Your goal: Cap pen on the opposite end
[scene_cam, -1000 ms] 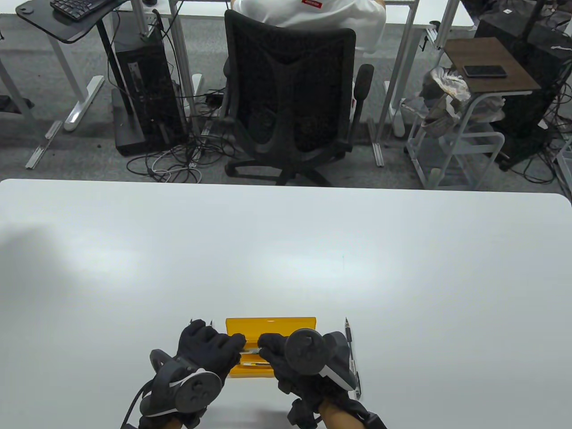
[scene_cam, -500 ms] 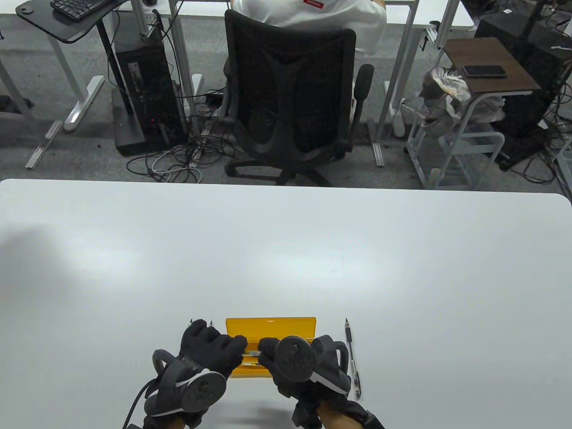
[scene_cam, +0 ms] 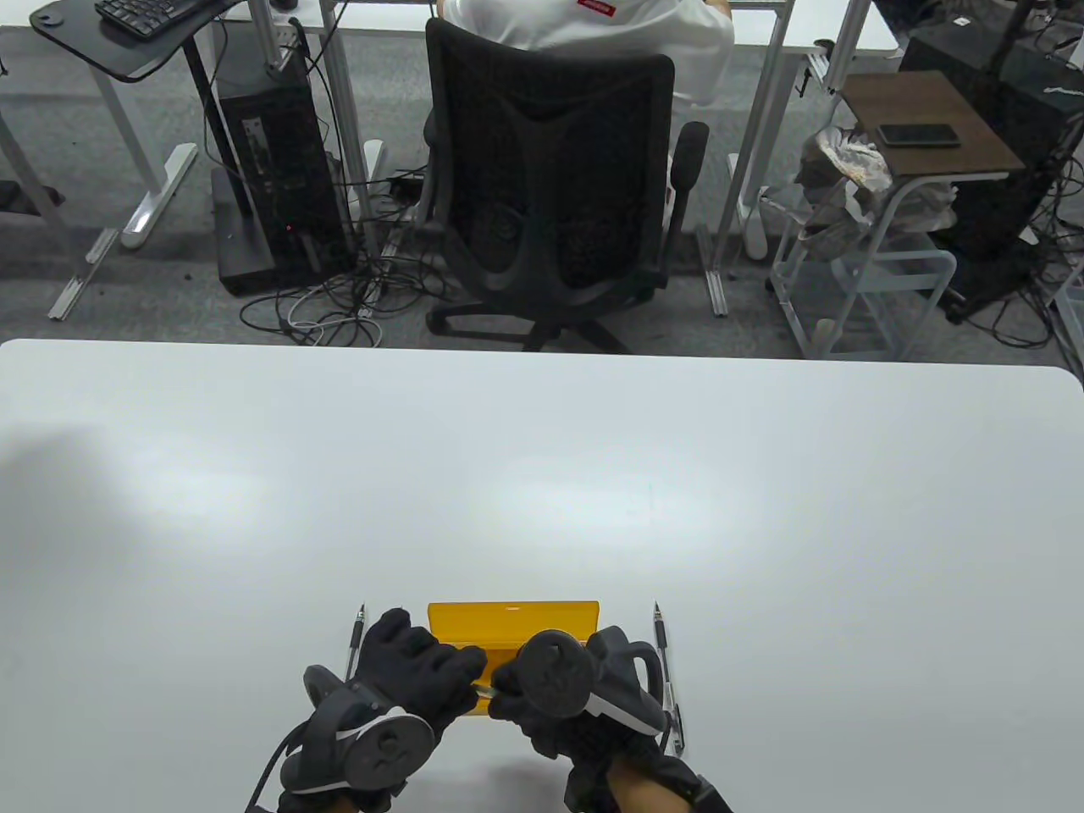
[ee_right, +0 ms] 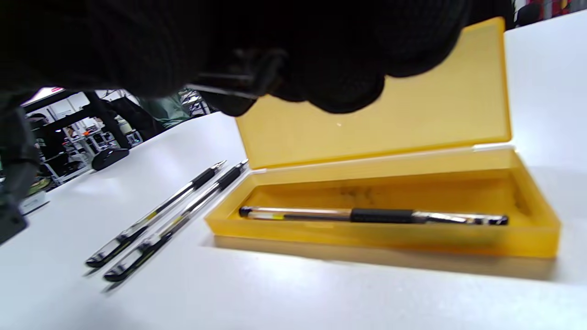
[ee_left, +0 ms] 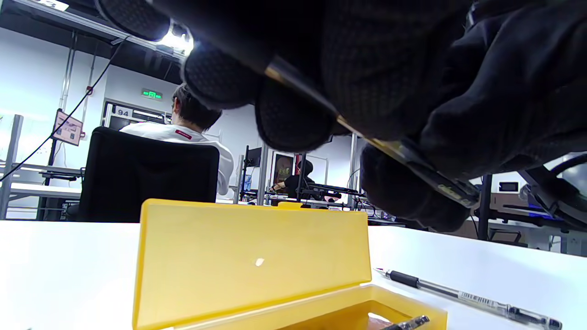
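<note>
Left hand (scene_cam: 415, 669) grips pen (ee_left: 367, 142) above yellow case (scene_cam: 508, 618) | right hand (scene_cam: 542, 686) pinches its other end, likely seating the cap | both meet to align | 1 pen (ee_right: 371, 215) in case, 2 pens (ee_right: 156, 220) left of case

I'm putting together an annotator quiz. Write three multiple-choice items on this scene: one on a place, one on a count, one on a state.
1. Where do the two black-gripped clear pens lying side by side rest?
A. inside the case
B. on the white table beside the case
C. on the chair

2. How many pens lie inside the yellow plastic pen case?
A. none
B. one
C. three

3. The case's lid is:
A. open, standing up
B. shut
C. taken off

Key:
1. B, the right wrist view shows both on the table by the case's end.
2. B, a single pen lies in it.
3. A, it rises behind the tray.
</note>
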`<state>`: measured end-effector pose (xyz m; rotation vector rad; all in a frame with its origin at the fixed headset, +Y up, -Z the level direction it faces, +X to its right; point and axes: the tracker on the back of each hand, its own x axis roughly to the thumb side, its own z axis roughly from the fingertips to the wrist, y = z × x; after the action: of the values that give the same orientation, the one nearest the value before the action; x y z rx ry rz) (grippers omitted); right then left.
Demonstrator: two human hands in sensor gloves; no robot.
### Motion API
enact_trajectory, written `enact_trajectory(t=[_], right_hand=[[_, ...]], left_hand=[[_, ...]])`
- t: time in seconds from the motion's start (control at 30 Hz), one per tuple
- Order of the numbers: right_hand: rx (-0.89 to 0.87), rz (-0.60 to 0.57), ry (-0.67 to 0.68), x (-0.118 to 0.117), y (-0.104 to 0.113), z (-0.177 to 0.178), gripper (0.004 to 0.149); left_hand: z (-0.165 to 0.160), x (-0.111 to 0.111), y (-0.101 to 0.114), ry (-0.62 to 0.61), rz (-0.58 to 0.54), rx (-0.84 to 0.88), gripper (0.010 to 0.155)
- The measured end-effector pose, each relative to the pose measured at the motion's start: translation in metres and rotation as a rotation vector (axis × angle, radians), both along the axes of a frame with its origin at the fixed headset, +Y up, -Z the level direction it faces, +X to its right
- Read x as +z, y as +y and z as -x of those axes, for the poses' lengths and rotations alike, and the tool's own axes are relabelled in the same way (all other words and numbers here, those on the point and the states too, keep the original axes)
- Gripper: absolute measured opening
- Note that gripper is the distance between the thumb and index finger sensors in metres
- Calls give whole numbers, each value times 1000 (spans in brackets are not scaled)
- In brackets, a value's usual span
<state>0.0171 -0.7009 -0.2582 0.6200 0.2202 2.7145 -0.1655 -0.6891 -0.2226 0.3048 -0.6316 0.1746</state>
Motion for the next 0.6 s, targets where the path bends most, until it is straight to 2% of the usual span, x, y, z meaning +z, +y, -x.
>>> enact_trajectory(t=[0.1,0.2,0.3,0.47,0.53,0.6], right_hand=[[6,50,33,-2,-3,2,44],[23,113,16,-5,-5,2,45],[146,55,-141,-11,-2,-13,45],[52,-47,-416,-20,24,-55,50],[181,-82,-541,-23,27,-70,50],[331,-48,-631,-27,19,-79,49]], left_hand=[[1,-1,-2,2,18,0,50],[7,-5,-1,59,22,41,58],[23,-8,5,171,4,100,64],[36,-14,0,245,91,142,61],[36,-16,-1,260,91,113,61],[34,-17,-4,257,106,104,60]])
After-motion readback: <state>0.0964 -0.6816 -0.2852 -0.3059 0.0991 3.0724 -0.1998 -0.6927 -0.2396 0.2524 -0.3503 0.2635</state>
